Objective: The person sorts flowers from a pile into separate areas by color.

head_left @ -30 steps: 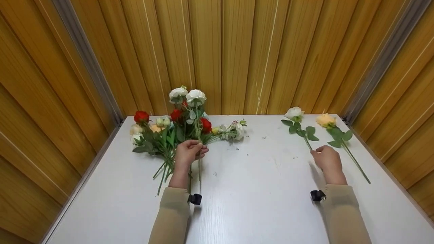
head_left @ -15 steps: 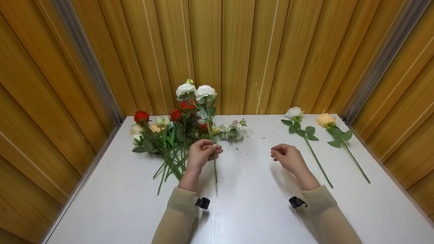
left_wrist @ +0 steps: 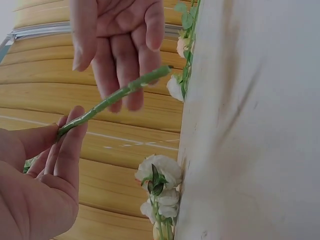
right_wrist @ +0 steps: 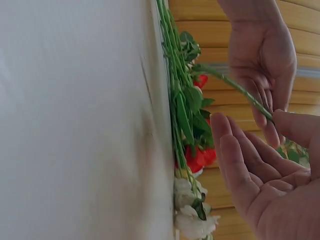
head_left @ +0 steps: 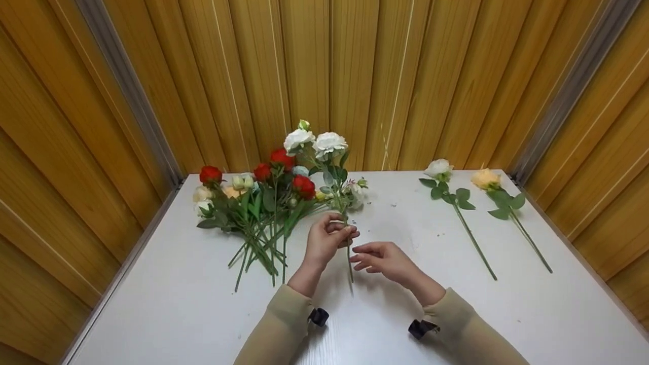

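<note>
The left hand (head_left: 327, 240) pinches the green stem (head_left: 350, 263) of a spray with two white blooms (head_left: 329, 144) and a bud, held upright above the table. In the left wrist view the left hand (left_wrist: 47, 175) grips the stem (left_wrist: 117, 96) between thumb and fingers, its cut end pointing towards the other hand. Beside the lower stem is the right hand (head_left: 388, 261), fingers extended and apart. In the right wrist view the right hand (right_wrist: 265, 180) has its palm open near the stem (right_wrist: 235, 86); whether it touches the stem I cannot tell.
A pile of red, white and peach flowers (head_left: 253, 213) lies on the white table (head_left: 167, 304) at the left. At the right lie a white rose (head_left: 439, 168) and a peach rose (head_left: 485, 178), stems towards the front. Wood-look panels (head_left: 350, 76) enclose the table.
The left hand has carried the white spray rightwards, out from the pile. My right hand has let go of the white rose's stem and moved left, close to the spray's stem.
</note>
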The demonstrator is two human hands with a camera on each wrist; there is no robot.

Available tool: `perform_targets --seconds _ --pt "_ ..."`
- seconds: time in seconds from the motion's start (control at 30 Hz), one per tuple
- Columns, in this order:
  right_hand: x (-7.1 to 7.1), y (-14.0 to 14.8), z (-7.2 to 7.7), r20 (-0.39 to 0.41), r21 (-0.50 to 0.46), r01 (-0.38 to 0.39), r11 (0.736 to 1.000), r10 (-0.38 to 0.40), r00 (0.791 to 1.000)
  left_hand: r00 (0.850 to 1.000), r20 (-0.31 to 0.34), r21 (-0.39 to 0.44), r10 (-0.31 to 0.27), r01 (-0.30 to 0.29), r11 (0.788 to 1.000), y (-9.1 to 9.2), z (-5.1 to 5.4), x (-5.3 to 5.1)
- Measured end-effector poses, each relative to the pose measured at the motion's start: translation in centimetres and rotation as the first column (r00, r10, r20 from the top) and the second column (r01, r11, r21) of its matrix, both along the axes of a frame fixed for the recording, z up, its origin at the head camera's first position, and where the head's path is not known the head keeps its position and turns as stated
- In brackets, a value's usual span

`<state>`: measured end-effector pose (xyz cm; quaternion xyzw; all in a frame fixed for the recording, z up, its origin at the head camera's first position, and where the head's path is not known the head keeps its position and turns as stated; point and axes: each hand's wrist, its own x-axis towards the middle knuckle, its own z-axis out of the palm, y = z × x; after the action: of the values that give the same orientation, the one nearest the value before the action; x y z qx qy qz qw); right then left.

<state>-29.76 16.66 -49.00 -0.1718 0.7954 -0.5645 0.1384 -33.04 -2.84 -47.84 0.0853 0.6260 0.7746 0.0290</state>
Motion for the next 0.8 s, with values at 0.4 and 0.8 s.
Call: perform_targets --seconds 0.4,0.8 --pt "0.5 -1.9 -1.3 -0.023 -0.135 0.136 0.982 -0.14 0.99 0.998 -0.06 -0.049 0.018 -0.021 0.999 1.7 -0.7 0.6" --pt "0.0 -0.6 -0.9 -0.061 -0.077 0.131 0.988 -0.136 0.989 0.998 -0.059 -0.241 0.013 -0.027 0.97 1.2 -0.6 0.4"
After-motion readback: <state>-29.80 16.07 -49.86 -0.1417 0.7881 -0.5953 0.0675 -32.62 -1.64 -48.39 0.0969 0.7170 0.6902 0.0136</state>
